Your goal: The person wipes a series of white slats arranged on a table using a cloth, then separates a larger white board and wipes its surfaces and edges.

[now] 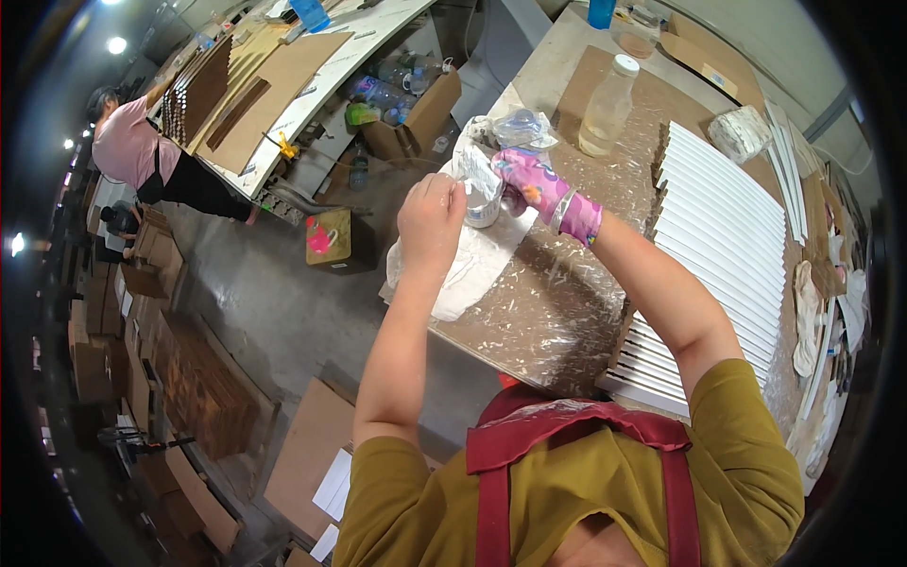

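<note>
A small metal can [483,210] with white stuff about its top stands at the table's left corner, between my hands. My bare left hand [432,215] is closed against the can's left side, its fingertips mostly hidden. On the right, my right hand [535,181], in a pink and purple patterned glove with a band at the wrist, curls at the rim. Its fingers are bent in, and what they pinch is hidden. White-smeared wrapping [480,170] shows between the hands. Under the can a white cloth [463,283] hangs over the edge. Crumpled clear plastic [521,127] lies just behind.
A bottle of pale liquid [607,106] stands beyond my right hand. White ridged slats [723,222] cover the table's right side. A metal tin [338,240] sits on the floor at left. Farther left, a person in pink [137,151] works at another table.
</note>
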Action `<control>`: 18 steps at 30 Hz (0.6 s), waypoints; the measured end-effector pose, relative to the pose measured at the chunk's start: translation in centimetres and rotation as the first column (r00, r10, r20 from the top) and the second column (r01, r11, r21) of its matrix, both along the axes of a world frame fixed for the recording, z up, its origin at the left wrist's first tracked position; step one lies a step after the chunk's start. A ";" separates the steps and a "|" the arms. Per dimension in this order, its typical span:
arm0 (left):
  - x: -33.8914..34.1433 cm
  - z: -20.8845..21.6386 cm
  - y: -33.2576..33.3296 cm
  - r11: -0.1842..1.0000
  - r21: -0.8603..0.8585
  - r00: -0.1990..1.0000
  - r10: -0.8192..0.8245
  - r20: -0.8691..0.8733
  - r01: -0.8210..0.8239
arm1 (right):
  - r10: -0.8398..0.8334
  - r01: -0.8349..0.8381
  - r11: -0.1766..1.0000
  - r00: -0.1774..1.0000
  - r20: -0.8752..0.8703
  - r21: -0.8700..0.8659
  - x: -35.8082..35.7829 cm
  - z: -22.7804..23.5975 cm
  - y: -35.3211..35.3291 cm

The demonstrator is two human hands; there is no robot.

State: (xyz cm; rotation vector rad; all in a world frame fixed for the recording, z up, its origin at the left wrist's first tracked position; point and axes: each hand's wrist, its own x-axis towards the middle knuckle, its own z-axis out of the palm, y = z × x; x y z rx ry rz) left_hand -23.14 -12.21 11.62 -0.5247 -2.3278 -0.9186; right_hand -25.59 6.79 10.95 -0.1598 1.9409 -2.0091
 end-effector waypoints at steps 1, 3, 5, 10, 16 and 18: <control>-0.3 -0.2 -0.2 1.000 0.002 1.000 0.005 0.003 -0.005 | 0.043 -0.037 0.997 0.996 -0.082 0.072 0.3 0.1 0.1; -0.6 -0.3 -0.7 0.996 -0.058 0.998 0.068 -0.016 -0.069 | 0.076 -0.077 0.995 0.997 0.016 0.067 0.6 0.5 0.5; -0.4 0.0 -1.2 0.996 -0.055 0.997 0.068 0.037 -0.066 | 0.140 -0.142 0.987 0.990 0.035 0.069 0.7 0.6 1.4; 0.2 1.7 -0.1 0.998 -0.017 0.995 -0.063 0.083 0.065 | -0.020 0.008 0.993 0.994 0.105 0.120 1.0 0.5 1.5; -0.8 1.3 -0.2 0.991 -0.110 0.997 -0.080 0.013 0.081 | 0.177 0.110 0.847 0.864 -0.471 0.520 2.3 0.4 0.1; -1.0 1.0 -0.4 0.994 -0.098 0.998 -0.052 0.031 0.055 | 0.203 0.227 0.837 0.716 -0.668 0.498 1.9 -0.5 1.1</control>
